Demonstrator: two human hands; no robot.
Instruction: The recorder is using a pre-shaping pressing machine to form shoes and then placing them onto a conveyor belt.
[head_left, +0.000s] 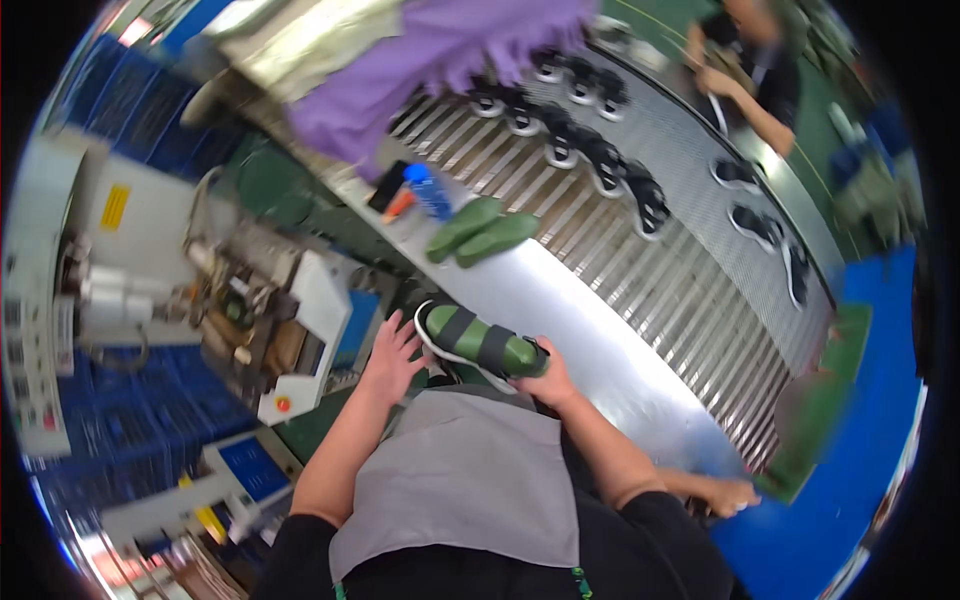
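Green shoe last with black straps and a white sole edge (478, 343) lies at the near edge of the steel counter (560, 300) — apparently mid-handling. Right hand (545, 380) curls its fingers around the toe end; left hand (392, 355) is spread open, holding nothing, just beside the heel. Any next move calls for a firmer two-handed hold.

A shiny steel worktop (560, 300) carries two green shoe lasts (482, 232), a blue bottle (428, 190) and rows of black-and-white shoes (600, 160).
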